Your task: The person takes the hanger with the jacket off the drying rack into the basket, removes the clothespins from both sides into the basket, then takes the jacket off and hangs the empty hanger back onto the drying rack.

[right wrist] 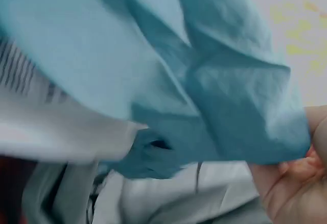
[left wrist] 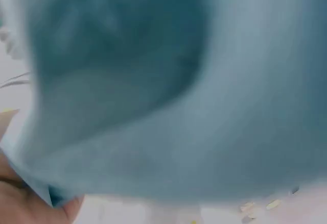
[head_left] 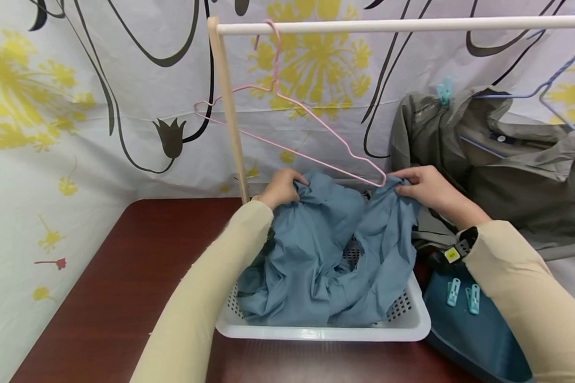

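A crumpled blue garment [head_left: 311, 255] lies partly in a white plastic basket [head_left: 316, 333], its upper part lifted by both hands. My left hand [head_left: 281, 189] pinches the cloth at its upper left. With thumb and fingers, my right hand [head_left: 424, 189] pinches another edge at the upper right, close to the lower corner of a pink hanger [head_left: 316, 119]. In the left wrist view the blue cloth [left wrist: 168, 147] fills most of the picture and hides much of the hand. The right wrist view shows the cloth's edge gripped by the fingers [right wrist: 301, 183].
The pink hanger hangs from a white rail [head_left: 412, 24] on a wooden post [head_left: 229, 106]. At right a grey-green jacket [head_left: 508, 181] hangs on a blue hanger. Two teal clothespins [head_left: 473, 299] lie on a dark blue lid [head_left: 479, 340]. Everything stands on a reddish-brown table [head_left: 139, 276].
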The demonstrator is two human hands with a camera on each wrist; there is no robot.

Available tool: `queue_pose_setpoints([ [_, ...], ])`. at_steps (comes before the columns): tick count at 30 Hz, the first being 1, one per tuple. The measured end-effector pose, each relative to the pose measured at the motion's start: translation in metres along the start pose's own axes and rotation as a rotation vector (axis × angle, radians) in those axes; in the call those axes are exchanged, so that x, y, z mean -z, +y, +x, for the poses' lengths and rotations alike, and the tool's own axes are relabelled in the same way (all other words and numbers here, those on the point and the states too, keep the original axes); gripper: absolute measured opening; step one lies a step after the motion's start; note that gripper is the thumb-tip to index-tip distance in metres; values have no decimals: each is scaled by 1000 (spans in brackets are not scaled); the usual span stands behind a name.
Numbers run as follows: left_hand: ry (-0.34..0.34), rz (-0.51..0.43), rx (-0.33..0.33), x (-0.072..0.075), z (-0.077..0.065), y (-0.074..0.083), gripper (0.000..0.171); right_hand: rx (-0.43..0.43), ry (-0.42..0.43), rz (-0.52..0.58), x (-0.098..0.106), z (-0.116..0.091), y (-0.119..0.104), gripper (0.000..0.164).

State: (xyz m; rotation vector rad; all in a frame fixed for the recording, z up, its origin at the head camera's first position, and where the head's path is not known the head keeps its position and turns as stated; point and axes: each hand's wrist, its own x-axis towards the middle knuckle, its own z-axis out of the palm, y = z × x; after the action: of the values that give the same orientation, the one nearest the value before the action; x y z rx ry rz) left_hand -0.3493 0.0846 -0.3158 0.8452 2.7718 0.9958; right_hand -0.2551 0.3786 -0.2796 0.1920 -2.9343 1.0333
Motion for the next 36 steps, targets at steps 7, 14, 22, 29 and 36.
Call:
queue_pose_setpoints([
  [7,-79,-235,-86,22,-25,-1,65,120,-158,367,-25,-1,-35,45],
  [14,-460,-41,-224,27,-84,7,77,288,-507,251,-70,-22,-41,52],
  [22,-867,535,-114,-3,-110,12,76,231,-977,-36,-110,-36,-47,76],
  [29,-1149,655,-153,-33,-104,8,76,228,-1156,-230,-134,-32,-60,73],
  [36,-1250,808,-172,-47,-102,5,74,248,-1280,-327,-151,-23,-72,70],
])
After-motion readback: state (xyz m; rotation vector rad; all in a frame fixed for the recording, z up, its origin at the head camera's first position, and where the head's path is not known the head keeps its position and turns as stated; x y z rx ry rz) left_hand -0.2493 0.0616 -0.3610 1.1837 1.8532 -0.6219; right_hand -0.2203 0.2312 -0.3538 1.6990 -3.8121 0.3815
